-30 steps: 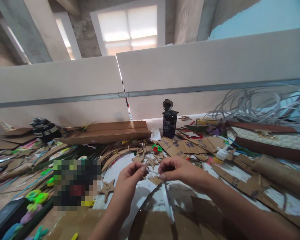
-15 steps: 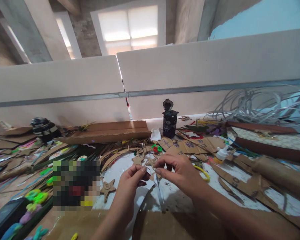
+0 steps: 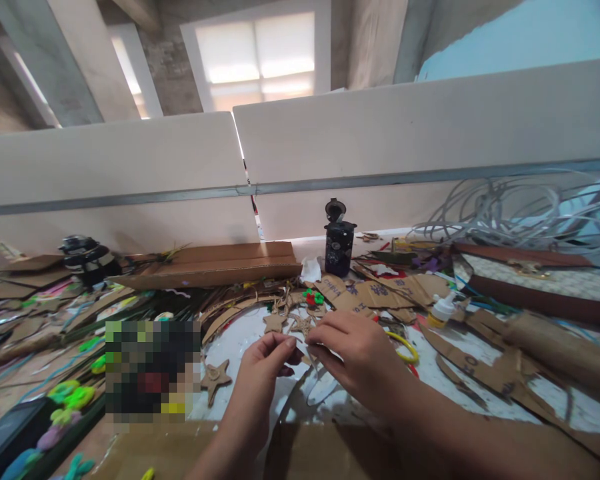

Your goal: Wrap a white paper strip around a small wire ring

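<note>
My left hand [image 3: 269, 362] is closed, thumb and forefinger pinched together; what they hold is too small to tell. Close beside it my right hand [image 3: 347, 347] also pinches with its fingertips, and their contents are hidden. A thin pale strand [image 3: 311, 387] curves down below the right fingertips; I cannot tell what it is. Just beyond the hands lie a plain cardboard star [image 3: 275, 323] and another star [image 3: 301, 325] with a textured face. A third cardboard star [image 3: 216, 381] rests left of my left hand. Red and green pieces [image 3: 313, 298] sit behind them.
A dark bottle [image 3: 339, 248] with its lid up stands at the back. Right of my hands are a yellow ring [image 3: 405, 348], a small glue-like bottle [image 3: 441, 311] and cardboard scraps [image 3: 490, 365]. A long cardboard tray [image 3: 220, 261] lies behind. Cardboard [image 3: 340, 453] covers the near edge.
My right hand has turned slightly and drawn its fingertips in. The pale strand below it has shifted from nearly straight to a curve. My left hand stays almost where it was.
</note>
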Motion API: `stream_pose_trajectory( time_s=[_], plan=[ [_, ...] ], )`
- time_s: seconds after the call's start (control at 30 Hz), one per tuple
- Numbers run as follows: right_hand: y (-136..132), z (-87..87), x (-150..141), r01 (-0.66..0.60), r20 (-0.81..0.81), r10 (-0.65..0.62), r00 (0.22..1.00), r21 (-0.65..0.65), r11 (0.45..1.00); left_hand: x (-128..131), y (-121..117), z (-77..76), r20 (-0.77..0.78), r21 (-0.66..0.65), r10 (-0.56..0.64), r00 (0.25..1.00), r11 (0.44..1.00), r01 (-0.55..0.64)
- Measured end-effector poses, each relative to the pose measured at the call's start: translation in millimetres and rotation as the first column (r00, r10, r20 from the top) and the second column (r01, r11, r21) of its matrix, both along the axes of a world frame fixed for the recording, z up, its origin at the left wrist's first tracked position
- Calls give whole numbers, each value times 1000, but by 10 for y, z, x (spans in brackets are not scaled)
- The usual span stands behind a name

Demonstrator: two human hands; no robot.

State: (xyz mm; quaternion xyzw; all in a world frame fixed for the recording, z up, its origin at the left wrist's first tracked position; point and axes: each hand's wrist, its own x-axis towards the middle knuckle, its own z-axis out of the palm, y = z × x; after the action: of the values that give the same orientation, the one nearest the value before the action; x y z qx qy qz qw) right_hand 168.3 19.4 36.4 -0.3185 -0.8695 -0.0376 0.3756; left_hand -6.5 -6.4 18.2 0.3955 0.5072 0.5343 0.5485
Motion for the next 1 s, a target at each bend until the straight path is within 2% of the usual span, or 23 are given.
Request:
stream_pose_trajectory(
  time_s=[0.13,0.33,0.6,0.8,1.0],
  plan=[
    [6,-19,-20,-6,34,1,999,137,991,12,-5,20,-12,-9,-3,1000,1000,2],
    [5,-29,-13,-11,96,-10,995,216,976,17,-10,25,-21,1,-4,1000,1000,4],
    [27,-48,-18,1,132,-30,991,215,977,22,-1,21,-7,-3,-25,1000,1000,25],
    [58,-28,21,-40,123,12,992,229,973,7,4,44,25,-38,-3,1000,999,4],
    [33,-12,29,-51,152,14,988,245,968,13,-14,35,56,-31,-29,998,999,31]
  ],
)
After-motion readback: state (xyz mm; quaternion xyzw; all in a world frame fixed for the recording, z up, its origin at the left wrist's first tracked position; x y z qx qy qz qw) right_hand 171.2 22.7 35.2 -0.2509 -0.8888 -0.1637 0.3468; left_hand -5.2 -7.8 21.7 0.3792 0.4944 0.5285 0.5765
